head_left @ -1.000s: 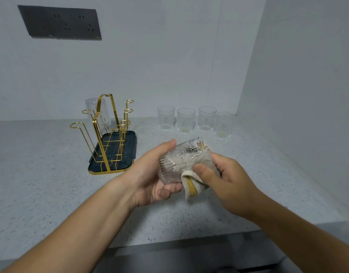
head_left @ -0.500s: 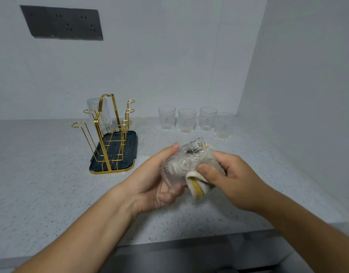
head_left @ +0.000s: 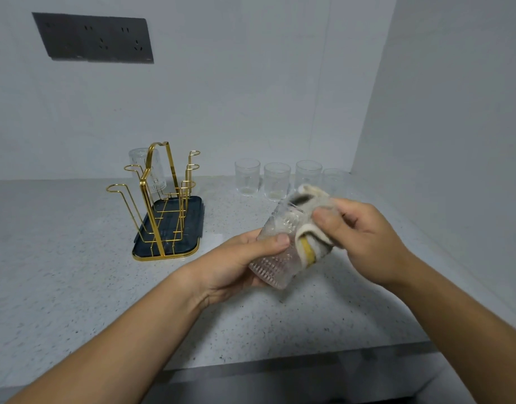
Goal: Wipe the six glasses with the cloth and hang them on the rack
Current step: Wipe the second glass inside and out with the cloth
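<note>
My left hand (head_left: 236,263) grips a ribbed clear glass (head_left: 275,258) above the counter, its mouth tilted up and away. My right hand (head_left: 364,237) pinches a white cloth with grey and yellow stripes (head_left: 312,225) against the glass's rim and side, part of it tucked into the mouth. A gold wire rack (head_left: 160,199) on a dark tray (head_left: 192,243) stands to the left, with one glass (head_left: 147,170) hanging upside down at its back. Several more glasses (head_left: 247,177) stand upright in a row by the back wall; the cloth partly hides the rightmost.
The speckled grey counter (head_left: 61,272) ends at a front edge near me. A white side wall (head_left: 455,141) closes the right. A dark socket panel (head_left: 93,37) is on the back wall.
The held glass has turned so its mouth points up and back. My right hand moved up and right with the cloth, now at the rim. Both hands have risen slightly.
</note>
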